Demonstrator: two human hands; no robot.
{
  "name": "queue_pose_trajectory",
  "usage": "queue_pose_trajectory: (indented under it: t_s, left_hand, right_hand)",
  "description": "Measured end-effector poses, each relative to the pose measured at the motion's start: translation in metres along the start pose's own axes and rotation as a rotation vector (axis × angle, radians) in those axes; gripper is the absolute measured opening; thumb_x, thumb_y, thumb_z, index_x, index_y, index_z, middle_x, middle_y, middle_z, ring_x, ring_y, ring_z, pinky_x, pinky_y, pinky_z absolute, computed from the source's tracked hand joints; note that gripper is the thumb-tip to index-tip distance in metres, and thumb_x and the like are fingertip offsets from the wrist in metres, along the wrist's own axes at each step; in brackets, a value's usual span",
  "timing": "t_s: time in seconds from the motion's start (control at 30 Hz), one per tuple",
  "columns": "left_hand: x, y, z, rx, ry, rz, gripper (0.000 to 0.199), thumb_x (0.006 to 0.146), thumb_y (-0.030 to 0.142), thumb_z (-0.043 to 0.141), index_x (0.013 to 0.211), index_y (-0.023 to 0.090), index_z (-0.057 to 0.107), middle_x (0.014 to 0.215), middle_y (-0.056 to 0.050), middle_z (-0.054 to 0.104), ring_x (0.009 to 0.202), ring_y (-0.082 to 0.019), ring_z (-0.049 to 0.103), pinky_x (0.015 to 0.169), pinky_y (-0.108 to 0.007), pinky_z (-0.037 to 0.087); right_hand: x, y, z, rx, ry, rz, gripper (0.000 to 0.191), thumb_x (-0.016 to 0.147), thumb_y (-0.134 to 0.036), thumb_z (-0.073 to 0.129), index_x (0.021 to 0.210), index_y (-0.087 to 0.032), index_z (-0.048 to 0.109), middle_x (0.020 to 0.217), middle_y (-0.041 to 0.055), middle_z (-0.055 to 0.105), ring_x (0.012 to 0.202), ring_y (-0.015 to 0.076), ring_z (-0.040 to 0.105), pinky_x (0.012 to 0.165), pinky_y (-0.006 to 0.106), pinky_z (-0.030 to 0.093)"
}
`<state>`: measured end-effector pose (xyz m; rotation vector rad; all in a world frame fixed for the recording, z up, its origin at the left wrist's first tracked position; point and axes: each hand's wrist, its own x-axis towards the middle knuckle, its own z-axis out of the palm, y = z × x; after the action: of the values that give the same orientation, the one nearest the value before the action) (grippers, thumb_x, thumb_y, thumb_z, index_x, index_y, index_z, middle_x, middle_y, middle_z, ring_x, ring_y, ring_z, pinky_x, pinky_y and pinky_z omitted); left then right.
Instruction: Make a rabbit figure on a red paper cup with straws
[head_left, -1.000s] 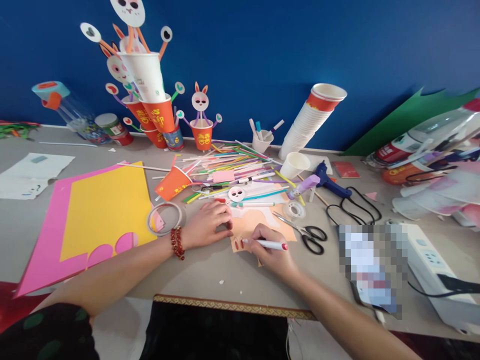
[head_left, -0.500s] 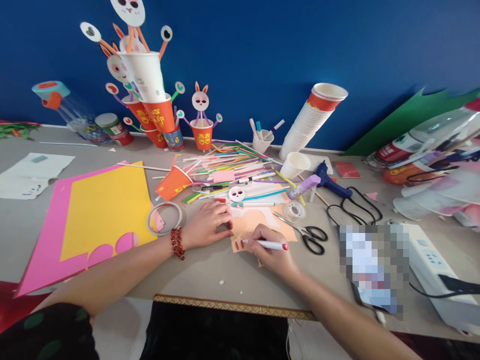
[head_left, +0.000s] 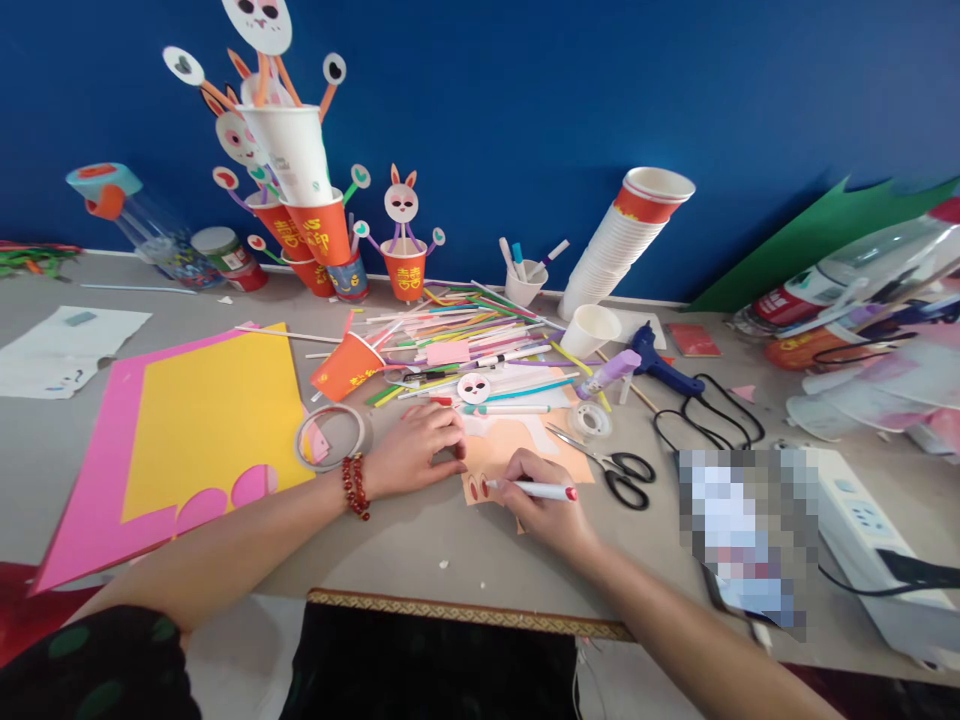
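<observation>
My right hand [head_left: 541, 497] grips a white marker [head_left: 546, 491] with a red end, its tip down at a sheet of peach paper [head_left: 559, 462]. Two oval ear shapes [head_left: 478, 487] coloured red-brown show on the paper by the tip. My left hand [head_left: 420, 450], with a red bead bracelet at the wrist, lies with fingers stretched out at the paper's left edge and holds nothing. Just beyond the fingers is a round white rabbit face [head_left: 474, 387]. Black-handled scissors [head_left: 616, 470] lie open to the right of my right hand, beside a tape roll [head_left: 589, 419].
Behind the paper spreads a pile of coloured sticks [head_left: 457, 330]. Yellow sheets [head_left: 210, 420] and a tape ring [head_left: 330, 437] lie left. Cup rabbits [head_left: 405, 270] and stacked paper cups [head_left: 611, 255] stand at the back. A glue gun [head_left: 664, 362], a phone [head_left: 739, 540] and a power strip [head_left: 862, 530] are right.
</observation>
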<state>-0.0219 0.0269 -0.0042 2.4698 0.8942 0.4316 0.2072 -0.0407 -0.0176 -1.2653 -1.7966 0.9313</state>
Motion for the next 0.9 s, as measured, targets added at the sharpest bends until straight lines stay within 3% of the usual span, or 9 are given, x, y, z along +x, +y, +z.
queue_pose_trajectory:
  t_s: [0.9]
  left_hand:
    - [0.0004,-0.0001,0.0002,-0.004,0.002,0.007,0.019,0.093,0.04,0.061,0.088,0.022,0.062,0.105,-0.003,0.063,0.105,-0.022,0.055,0.093,-0.037,0.037]
  right_hand:
    - [-0.0012,0.0038,0.0007,-0.022,0.004,-0.008,0.018,0.081,-0.015,0.056,0.067,-0.021,0.047,0.058,-0.0055,0.05,0.052,0.0105,0.043,0.052,0.023,0.033]
